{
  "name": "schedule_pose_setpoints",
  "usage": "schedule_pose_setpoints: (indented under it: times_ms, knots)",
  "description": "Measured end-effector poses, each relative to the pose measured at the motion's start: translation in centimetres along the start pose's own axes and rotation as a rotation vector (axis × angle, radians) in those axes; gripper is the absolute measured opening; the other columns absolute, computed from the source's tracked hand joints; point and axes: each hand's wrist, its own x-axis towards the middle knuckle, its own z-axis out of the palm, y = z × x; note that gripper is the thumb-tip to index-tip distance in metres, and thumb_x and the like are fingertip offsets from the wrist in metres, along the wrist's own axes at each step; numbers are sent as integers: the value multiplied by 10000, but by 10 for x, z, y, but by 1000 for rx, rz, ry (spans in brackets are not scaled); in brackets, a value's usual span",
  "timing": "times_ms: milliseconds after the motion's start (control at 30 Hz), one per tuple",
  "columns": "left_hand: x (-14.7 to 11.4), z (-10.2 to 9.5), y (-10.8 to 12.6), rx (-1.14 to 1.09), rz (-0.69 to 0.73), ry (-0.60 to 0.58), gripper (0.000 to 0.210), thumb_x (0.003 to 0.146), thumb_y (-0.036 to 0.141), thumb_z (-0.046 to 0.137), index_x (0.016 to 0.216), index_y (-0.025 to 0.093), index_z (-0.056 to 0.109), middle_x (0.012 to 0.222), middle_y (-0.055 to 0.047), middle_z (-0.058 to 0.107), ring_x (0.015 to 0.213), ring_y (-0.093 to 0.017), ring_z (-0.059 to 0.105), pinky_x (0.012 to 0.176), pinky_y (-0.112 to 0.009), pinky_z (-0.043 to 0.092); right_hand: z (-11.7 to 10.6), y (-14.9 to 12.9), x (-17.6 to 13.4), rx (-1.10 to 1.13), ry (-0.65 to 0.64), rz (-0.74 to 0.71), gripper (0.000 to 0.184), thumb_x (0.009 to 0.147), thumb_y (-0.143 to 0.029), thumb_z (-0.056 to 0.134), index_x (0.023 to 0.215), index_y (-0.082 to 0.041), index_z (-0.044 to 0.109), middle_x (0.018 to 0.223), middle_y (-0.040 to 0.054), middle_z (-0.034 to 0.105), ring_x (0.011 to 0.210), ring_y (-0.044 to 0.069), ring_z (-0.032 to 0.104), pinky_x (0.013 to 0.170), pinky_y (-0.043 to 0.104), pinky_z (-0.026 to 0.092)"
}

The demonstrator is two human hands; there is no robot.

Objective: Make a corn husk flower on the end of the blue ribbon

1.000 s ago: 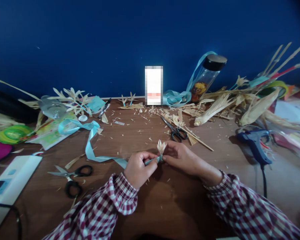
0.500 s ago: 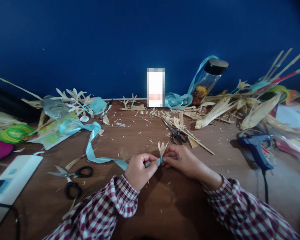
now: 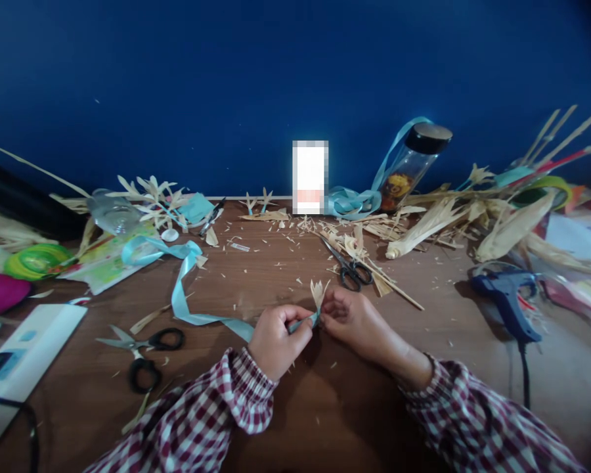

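Note:
A small corn-husk flower (image 3: 318, 293) stands upright between my two hands, its pale pointed petals on top and blue ribbon at its base. My left hand (image 3: 280, 336) pinches the light blue satin ribbon (image 3: 180, 299) right by that base, and the ribbon's tail trails away over the table to the left. From the other side, my right hand (image 3: 357, 322) has thumb and fingers closed at the flower's stem; the exact contact is partly hidden by the fingers. Open scissors (image 3: 138, 351) with black handles lie left of my left sleeve.
A second pair of scissors (image 3: 349, 266) lies beyond my hands among husk scraps. On the right rests a blue glue gun (image 3: 509, 302); on the left, a white power strip (image 3: 34, 355). A lidded bottle (image 3: 414, 164) leans at the blue wall beside a coiled ribbon (image 3: 352, 202).
The view has shifted slightly. My right fingers have moved a little about the flower's base, and the petals look closer together. The left hand keeps its pinch on the ribbon.

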Motion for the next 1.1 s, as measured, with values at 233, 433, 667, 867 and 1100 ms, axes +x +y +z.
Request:
schedule_pose_setpoints:
  times_ms: [233,433,667,867,1100]
  knots:
    - [-2,-3,1,-8,20,10,230,735,300,564,783,145,729,570,-13,615,519,-121,474,502,-219,369,-7,-3,-1,126,-53,80,122,715,-210,648,801,-145,591,757,42,676,702,164,643,653,283,494]
    - [-3,-4,2,15,46,21,224,738,286,562,778,144,731,572,-20,629,528,-130,495,509,-229,378,-5,-3,-1,92,2,69,184,711,-232,668,854,-132,612,774,60,680,753,191,652,706,326,501]
    - [-1,-3,0,32,65,34,217,735,280,564,749,137,728,539,-8,589,507,-119,463,499,-226,368,0,5,-2,22,93,-1,113,708,-222,675,759,-158,596,690,23,649,650,153,607,606,266,471]
    - [-2,-2,2,9,17,35,228,712,282,571,770,125,726,518,1,567,492,-117,458,483,-220,363,-1,5,-2,-119,158,-9,76,707,-229,668,713,-154,682,671,44,682,635,178,609,568,275,454]
    - [-2,-7,2,-6,67,27,227,732,285,566,786,139,732,600,-30,635,568,-143,525,531,-237,408,-5,-1,-4,-116,115,1,123,733,-212,622,785,-157,718,734,57,715,667,180,636,600,278,482]
